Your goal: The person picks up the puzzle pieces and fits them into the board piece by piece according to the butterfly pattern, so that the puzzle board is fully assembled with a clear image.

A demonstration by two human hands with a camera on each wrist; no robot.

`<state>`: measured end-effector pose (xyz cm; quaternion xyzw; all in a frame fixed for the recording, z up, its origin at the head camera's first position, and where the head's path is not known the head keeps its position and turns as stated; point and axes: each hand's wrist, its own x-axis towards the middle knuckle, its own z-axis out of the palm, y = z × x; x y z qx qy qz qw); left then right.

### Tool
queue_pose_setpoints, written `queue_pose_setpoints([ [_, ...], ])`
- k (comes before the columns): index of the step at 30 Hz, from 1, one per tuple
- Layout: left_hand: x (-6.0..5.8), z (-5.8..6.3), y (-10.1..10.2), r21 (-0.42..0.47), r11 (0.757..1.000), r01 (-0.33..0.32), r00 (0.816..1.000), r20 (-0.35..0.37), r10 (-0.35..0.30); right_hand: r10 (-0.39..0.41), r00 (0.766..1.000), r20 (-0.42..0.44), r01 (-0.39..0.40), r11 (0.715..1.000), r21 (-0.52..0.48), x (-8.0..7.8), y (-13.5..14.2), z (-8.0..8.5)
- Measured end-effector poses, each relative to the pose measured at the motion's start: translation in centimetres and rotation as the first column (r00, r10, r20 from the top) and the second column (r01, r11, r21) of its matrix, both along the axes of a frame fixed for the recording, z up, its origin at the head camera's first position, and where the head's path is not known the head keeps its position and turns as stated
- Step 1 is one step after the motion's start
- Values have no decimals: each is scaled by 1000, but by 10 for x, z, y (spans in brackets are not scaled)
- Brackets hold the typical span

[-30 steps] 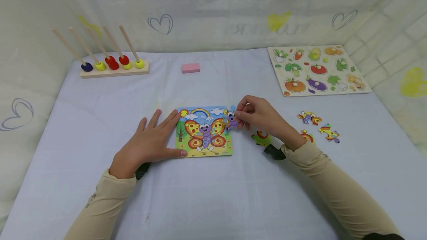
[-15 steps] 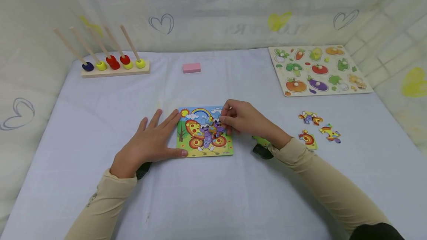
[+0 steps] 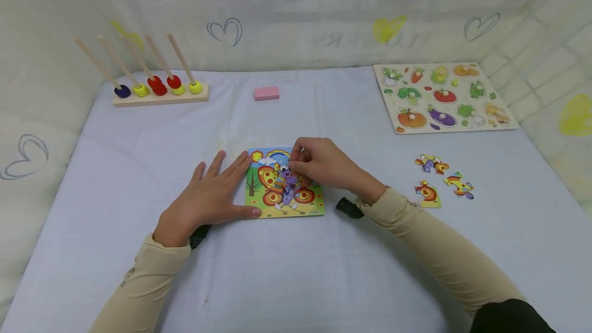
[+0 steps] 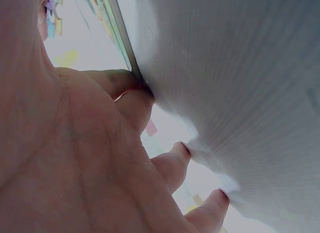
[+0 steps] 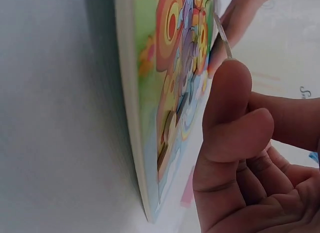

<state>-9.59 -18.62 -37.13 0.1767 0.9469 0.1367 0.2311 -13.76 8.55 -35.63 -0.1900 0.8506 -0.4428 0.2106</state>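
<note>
A square butterfly jigsaw puzzle board (image 3: 311,208) lies on the white-covered table in front of the person. My left hand (image 3: 203,199) rests at its left side with the fingers spread; in the left wrist view fingertips press on the cloth right at the board's edge (image 4: 120,35). Over the middle of the board, my right hand (image 3: 326,163) pinches a purple-and-yellow puzzle piece (image 3: 288,177) between thumb and index finger. The right wrist view shows that piece (image 5: 224,39) edge-on, tilted above the picture, and a stepped recess near the board's side.
Three loose puzzle pieces, a purple-and-yellow one (image 3: 432,164), a yellow one (image 3: 459,185) and an orange-ringed one (image 3: 428,194), lie at the right. Behind are a peg bead stacker (image 3: 162,98), a pink block (image 3: 266,93) and a vegetable peg puzzle (image 3: 427,100).
My right hand has carried the puzzle piece left from the board's right edge to over its middle. A green piece is now hidden behind the right wrist. The left hand stays put.
</note>
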Motion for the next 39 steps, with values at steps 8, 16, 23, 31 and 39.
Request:
queue_pose_setpoints([
  [8,0,0,1,-10,1000,5,1000,-4,-5,2,1000,-29,-1,999,49,-2,-9,-3],
  [16,0,0,0,-15,1000,10,1000,-12,-10,6,996,-91,6,992,125,-2,-17,-3],
  [23,1,1,0,-7,1000,11,1000,-13,-11,24,989,-144,1,986,170,-1,-20,-5],
  [31,1,2,1,-3,1000,12,1000,-11,-12,77,984,-161,-36,969,245,-1,-21,-6],
  [39,1,1,1,-1,1000,9,1000,-17,-9,131,982,-139,-76,935,346,1,-25,-3],
])
